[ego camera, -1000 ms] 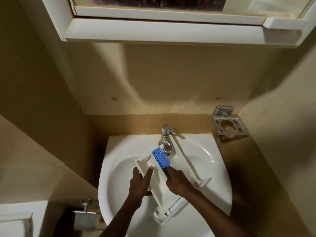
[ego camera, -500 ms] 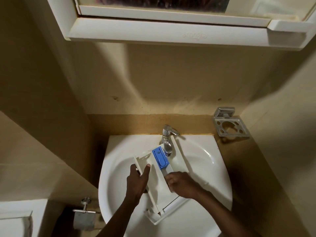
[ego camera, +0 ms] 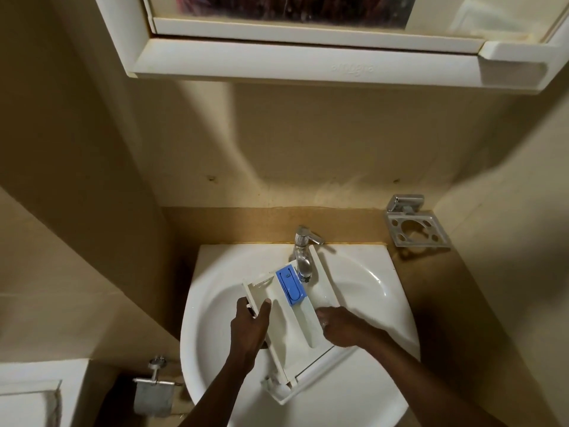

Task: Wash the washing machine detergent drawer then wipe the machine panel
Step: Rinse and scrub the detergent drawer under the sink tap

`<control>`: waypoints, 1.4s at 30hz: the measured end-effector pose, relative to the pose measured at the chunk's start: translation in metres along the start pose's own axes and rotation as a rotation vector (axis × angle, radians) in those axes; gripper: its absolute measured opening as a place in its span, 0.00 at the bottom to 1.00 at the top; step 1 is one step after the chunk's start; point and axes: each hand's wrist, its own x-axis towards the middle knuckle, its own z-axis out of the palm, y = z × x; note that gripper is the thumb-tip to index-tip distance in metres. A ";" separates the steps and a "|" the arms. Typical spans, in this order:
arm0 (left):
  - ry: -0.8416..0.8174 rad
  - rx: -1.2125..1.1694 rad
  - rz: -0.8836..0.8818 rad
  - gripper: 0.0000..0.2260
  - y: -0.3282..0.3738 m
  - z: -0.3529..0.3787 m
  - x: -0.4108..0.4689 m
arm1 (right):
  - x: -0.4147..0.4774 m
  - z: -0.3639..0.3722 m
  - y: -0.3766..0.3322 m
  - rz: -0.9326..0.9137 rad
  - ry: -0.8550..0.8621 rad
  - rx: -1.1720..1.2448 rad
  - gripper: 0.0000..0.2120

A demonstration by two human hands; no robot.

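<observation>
The left hand (ego camera: pixel 251 326) covers part of the left wall of the detergent drawer (ego camera: pixel 295 322), and the right hand (ego camera: pixel 345 329) hides the right compartment, its fingertips blurred. The tap (ego camera: pixel 303 260) hides the drawer's far end. The top edge cuts off the mirror cabinet (ego camera: pixel 308 57), and the picture's corner cuts off the white object (ego camera: pixel 27 396) at the lower left.

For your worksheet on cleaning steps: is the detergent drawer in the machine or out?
Out. The detergent drawer lies across the sink under the tap, held by the left hand.

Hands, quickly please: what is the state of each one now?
Left hand: closed on the left wall of the detergent drawer.
Right hand: fingers curled inside the drawer's right compartment; whether it grips anything cannot be told.
</observation>
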 end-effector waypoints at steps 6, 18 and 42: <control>-0.004 0.003 -0.014 0.16 0.000 0.000 0.001 | -0.023 -0.010 0.006 0.017 0.073 0.070 0.10; -0.152 0.019 -0.118 0.22 0.005 -0.010 0.002 | -0.005 0.036 -0.039 -0.008 0.185 0.127 0.07; 0.068 -0.042 -0.196 0.28 0.018 0.033 -0.030 | -0.011 0.006 0.012 -0.110 0.574 0.144 0.16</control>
